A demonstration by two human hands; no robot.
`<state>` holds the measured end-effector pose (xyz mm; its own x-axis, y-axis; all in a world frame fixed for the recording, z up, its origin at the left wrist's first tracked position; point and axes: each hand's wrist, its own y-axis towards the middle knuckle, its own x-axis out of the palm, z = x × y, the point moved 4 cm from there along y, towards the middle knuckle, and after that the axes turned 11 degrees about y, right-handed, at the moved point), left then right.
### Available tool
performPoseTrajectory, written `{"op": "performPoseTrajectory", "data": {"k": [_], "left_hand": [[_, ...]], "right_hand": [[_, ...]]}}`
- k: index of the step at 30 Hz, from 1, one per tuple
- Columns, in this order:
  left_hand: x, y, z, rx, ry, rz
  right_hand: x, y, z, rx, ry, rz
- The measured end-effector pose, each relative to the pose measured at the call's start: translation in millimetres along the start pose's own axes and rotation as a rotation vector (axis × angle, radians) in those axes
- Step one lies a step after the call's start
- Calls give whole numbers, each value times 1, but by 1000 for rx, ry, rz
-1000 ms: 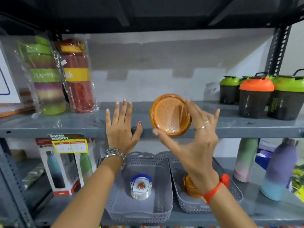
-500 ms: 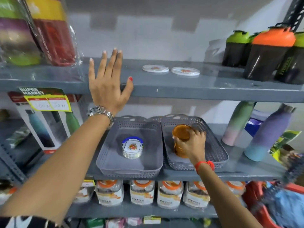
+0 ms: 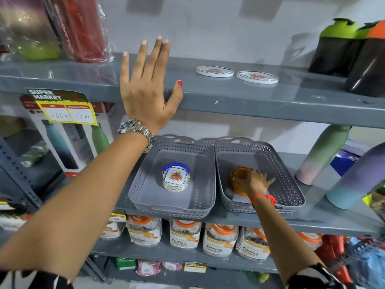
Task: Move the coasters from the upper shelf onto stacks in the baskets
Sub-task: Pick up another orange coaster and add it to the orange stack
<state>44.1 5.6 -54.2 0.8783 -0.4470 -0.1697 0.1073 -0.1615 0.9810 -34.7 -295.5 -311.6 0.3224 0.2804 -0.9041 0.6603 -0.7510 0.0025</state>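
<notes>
Two white floral coasters point(image 3: 214, 71) point(image 3: 257, 77) lie flat side by side on the upper shelf point(image 3: 239, 97). Below stand two grey baskets. The left basket point(image 3: 145, 180) holds a stack of floral coasters point(image 3: 176, 179). In the right basket point(image 3: 291, 184) sits an orange coaster stack point(image 3: 236, 180), and my right hand point(image 3: 255, 180) rests on its top coaster with fingers around it. My left hand point(image 3: 149, 88) is spread flat against the front edge of the upper shelf, holding nothing.
Wrapped bottles point(image 3: 79, 28) stand at the upper shelf's left, shaker cups point(image 3: 337, 46) at its right. Pastel bottles point(image 3: 320, 155) stand right of the baskets, a boxed bottle point(image 3: 68, 138) with a price tag to the left. Jars point(image 3: 185, 234) fill the shelf below.
My right hand carried the orange coaster down from the upper shelf into the right basket and onto the orange stack. The view tilted down. My left hand stayed on the shelf edge.
</notes>
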Motion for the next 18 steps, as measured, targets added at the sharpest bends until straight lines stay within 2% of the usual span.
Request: {"op": "performPoseTrajectory", "data": {"k": [5,7,11,15,18], "left_hand": [[2,0,0,6,14,4],[2,0,0,5,12,4],[1,1,0,3,19,0],[0,0,1,-3,24,-32],[-1,1,1,-8,16,-60]], "right_hand": [[-4,-7,-7,16,-53,16],[-9,-12,-11,-44,14,96],[-34,-55,-36,-314,292,485],[-79,-119,-77,-732,535,960],[-135,-152,-110,-962,663,1186]]}}
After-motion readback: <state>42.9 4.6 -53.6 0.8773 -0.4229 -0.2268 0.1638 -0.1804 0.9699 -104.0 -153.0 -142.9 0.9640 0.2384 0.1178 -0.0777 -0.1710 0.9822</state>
